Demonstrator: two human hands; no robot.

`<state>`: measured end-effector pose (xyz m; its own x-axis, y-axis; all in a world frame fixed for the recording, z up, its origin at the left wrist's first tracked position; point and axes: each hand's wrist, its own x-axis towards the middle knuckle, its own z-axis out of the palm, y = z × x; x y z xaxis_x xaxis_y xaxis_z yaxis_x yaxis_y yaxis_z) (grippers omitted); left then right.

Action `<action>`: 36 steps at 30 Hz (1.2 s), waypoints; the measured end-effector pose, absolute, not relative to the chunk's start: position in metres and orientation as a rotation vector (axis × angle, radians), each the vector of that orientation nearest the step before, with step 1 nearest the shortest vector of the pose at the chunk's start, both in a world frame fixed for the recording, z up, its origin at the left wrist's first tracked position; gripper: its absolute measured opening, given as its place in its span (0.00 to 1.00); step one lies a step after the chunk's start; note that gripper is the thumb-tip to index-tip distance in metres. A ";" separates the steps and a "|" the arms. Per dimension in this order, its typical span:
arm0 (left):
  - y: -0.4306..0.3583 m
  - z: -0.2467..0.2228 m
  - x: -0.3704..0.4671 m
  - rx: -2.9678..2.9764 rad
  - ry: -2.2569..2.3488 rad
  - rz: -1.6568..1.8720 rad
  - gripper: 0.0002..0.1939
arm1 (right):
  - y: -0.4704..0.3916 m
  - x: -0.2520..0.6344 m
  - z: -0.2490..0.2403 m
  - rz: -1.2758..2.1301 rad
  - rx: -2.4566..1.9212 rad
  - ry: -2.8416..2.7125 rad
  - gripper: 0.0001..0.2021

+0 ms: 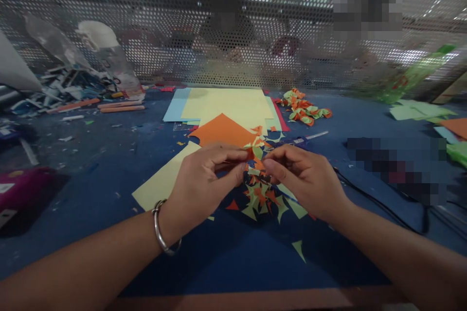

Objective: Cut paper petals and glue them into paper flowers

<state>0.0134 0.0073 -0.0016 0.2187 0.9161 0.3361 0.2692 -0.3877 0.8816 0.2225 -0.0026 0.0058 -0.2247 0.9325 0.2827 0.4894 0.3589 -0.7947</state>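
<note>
My left hand (209,182), with a silver bangle at the wrist, pinches a small orange and green paper piece (257,152) between thumb and fingers. Close on its right is my right hand (304,177), thumb and fingertips pressed together near that piece; what they hold, if anything, is too small to make out. Below and between both hands lies a heap of orange and pale green paper scraps (260,197). An orange sheet (222,129) lies behind my left hand, and a pale yellow sheet (160,180) sticks out from under that hand.
Stacked coloured sheets (226,102) lie at the back, beside a pile of orange and green pieces (304,107). A spray bottle (116,63) and blue-white scraps (65,90) stand back left. A magenta object (24,192) is at left; a black cable (379,201) runs at right.
</note>
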 end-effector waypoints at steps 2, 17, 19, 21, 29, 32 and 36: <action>0.008 -0.003 0.013 1.862 1.084 1.167 0.09 | -0.002 0.223 0.005 0.727 -1.245 -1.852 0.10; 0.006 -0.001 0.010 2.145 1.062 1.105 0.07 | 0.001 0.226 0.004 0.698 -1.229 -1.888 0.07; 0.006 -0.002 0.010 2.209 1.054 1.106 0.07 | 0.002 0.227 0.003 0.711 -1.219 -1.878 0.06; 0.007 -0.003 0.009 2.256 1.030 1.141 0.07 | 0.002 0.228 0.002 0.727 -1.207 -1.871 0.05; 0.009 -0.005 0.010 2.319 0.920 1.219 0.06 | 0.002 0.230 0.003 0.784 -1.208 -1.880 0.06; 0.008 -0.003 0.010 2.311 0.898 1.191 0.07 | 0.003 0.232 0.006 0.766 -1.227 -1.861 0.06; 0.007 -0.004 0.009 2.277 0.886 1.194 0.06 | 0.013 0.245 0.014 0.710 -1.319 -1.789 0.06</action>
